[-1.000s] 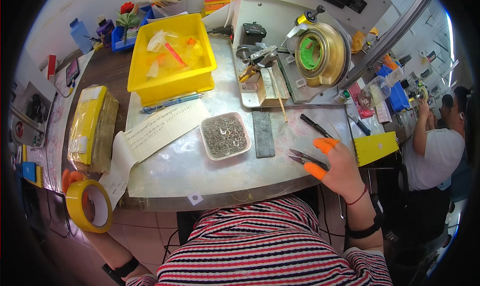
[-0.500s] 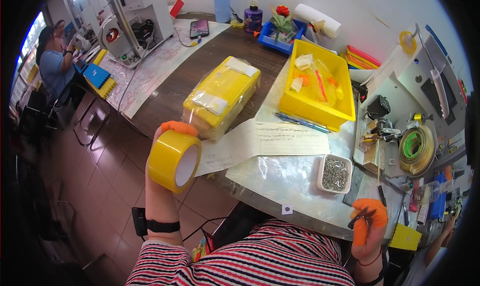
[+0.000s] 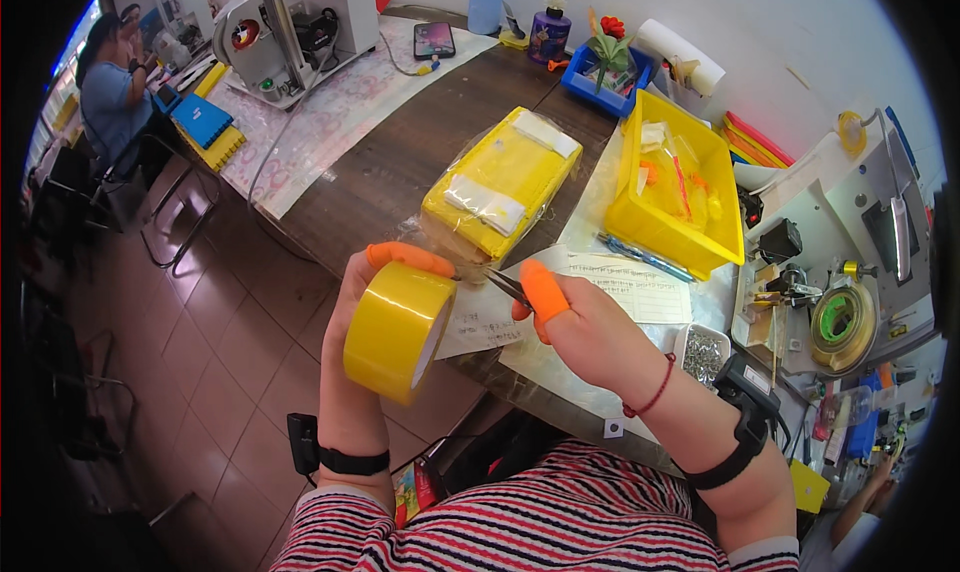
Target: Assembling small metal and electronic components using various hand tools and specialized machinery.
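— What do the hands grip?
— Left hand (image 3: 352, 302), fingers curled shut, holds a yellow tape roll (image 3: 397, 330) off the table's (image 3: 380, 172) front edge; right hand (image 3: 585, 334) pinches tweezers (image 3: 508, 287) at the roll's rim.

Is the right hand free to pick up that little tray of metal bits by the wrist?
Probably not as it is: the right hand is holding small scissors at the yellow tape roll. The tray of metal parts sits uncovered just beside its wrist, so nothing else blocks it.
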A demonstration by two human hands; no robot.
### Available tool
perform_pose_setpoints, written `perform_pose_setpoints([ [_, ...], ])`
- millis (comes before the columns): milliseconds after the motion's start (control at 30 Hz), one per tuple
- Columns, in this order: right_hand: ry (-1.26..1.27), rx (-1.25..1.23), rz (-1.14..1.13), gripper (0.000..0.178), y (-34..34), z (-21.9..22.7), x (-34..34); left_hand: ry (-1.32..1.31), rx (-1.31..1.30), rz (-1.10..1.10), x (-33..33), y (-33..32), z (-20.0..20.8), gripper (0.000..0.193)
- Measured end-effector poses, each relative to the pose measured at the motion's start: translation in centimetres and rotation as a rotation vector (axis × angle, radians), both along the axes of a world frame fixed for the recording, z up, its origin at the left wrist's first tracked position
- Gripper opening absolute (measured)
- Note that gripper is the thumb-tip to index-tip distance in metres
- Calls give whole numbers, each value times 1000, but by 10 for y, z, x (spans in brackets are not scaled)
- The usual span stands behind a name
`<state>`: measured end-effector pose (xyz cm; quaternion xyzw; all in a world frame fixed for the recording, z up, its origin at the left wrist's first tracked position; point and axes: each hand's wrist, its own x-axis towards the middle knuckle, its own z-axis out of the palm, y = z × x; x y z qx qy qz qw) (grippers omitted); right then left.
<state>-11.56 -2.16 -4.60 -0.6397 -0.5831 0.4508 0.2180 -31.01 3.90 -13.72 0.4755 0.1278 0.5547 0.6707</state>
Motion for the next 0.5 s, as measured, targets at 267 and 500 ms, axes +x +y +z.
perform_pose_setpoints([
  [267,-67,102,-31,42,16,-13,-22,2,-99,37,1,-3,2,28],
  [500,-98,169,-67,41,19,-21,-26,49,-6,104,3,-6,1,28],
])
